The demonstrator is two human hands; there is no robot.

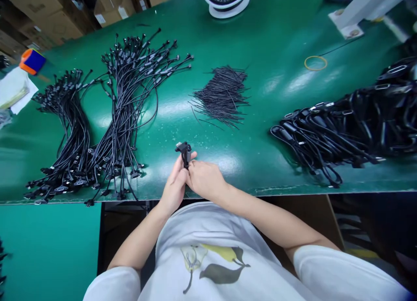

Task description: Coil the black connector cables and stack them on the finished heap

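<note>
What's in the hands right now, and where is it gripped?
A black cable, held in the left hand just below its plug. The right hand is at the same spot; its exact grip is hidden.

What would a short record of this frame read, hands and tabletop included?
Left hand: holding folded black cable with metal-tipped plug
Right hand: curled against the left, grip unclear
Left side: two fanned bunches of long black cables
Ahead: pile of thin black wire-like strips
Right side: heap of looped black cables
Far side: round white-rimmed fan
Surface: glossy green tabletop
</note>
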